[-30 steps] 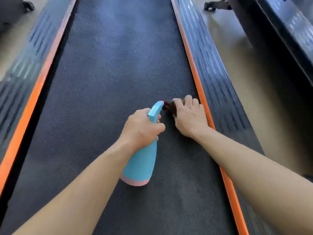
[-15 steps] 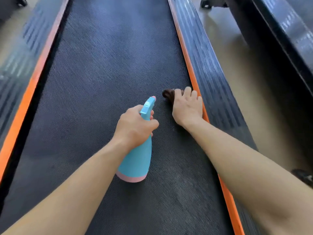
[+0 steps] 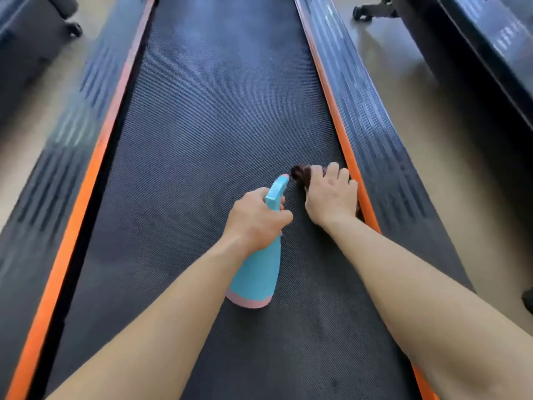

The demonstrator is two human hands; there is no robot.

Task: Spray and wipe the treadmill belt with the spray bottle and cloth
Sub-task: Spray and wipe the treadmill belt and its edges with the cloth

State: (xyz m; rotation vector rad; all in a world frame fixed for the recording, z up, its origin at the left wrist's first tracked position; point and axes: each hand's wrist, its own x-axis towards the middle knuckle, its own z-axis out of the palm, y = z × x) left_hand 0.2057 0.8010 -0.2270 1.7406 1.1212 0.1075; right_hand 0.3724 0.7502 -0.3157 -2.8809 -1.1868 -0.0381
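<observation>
The dark textured treadmill belt (image 3: 202, 157) runs away from me between two orange-edged side rails. My left hand (image 3: 255, 222) grips the neck of a light blue spray bottle (image 3: 258, 272) with a pink base, its nozzle pointing forward over the belt. My right hand (image 3: 331, 196) presses flat on a dark brown cloth (image 3: 300, 172) at the belt's right edge, against the orange strip. Most of the cloth is hidden under the hand; only a bunched end shows past my fingers.
Ribbed black side rails with orange strips, the left rail (image 3: 66, 157) and the right rail (image 3: 372, 134), flank the belt. Beige floor (image 3: 427, 134) lies to the right, with a neighbouring black machine (image 3: 490, 44). Another dark machine base with a wheel (image 3: 73, 28) sits at far left.
My right hand has slid the cloth forward along the belt's right edge. My left hand with the bottle has moved forward with it, and my view has shifted forward along the belt.
</observation>
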